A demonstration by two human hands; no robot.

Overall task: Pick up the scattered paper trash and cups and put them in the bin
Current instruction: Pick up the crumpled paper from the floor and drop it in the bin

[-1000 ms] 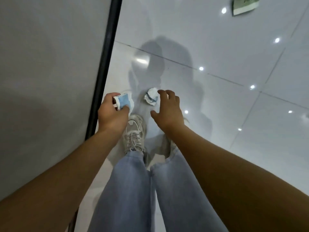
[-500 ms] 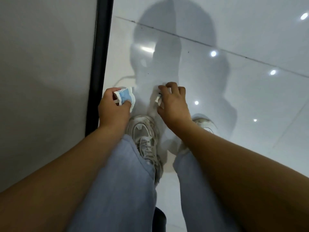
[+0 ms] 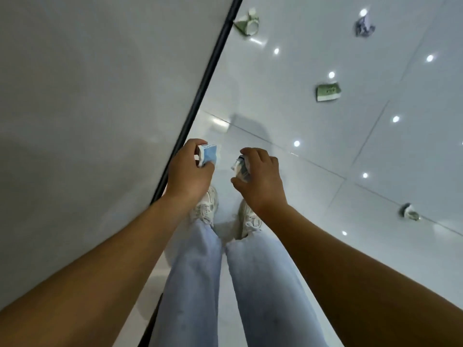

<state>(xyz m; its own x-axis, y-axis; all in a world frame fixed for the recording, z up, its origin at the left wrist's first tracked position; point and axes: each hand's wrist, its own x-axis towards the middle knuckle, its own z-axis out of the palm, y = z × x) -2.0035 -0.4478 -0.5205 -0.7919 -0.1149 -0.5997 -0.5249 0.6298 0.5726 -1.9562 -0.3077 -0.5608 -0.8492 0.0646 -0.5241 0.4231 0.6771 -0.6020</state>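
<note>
Left hand [image 3: 189, 171] grips blue crumpled paper [image 3: 208, 154]; right hand [image 3: 260, 176] grips white crumpled wad [image 3: 241, 167]. Both full, lifted above shoes. Bin not in view. Remaining litter lies far right: green cup [image 3: 248, 24], green paper [image 3: 328, 91], nearer right hand.

A glossy white tiled floor [image 3: 350, 151] is seen ahead of and below the hands, dotted with reflected ceiling lights. A grey wall [image 3: 87, 108] is seen to their left, edged by a black strip [image 3: 200, 96]. Light blue jeans [image 3: 195, 284] and white sneakers [image 3: 206, 209] are seen beneath.
</note>
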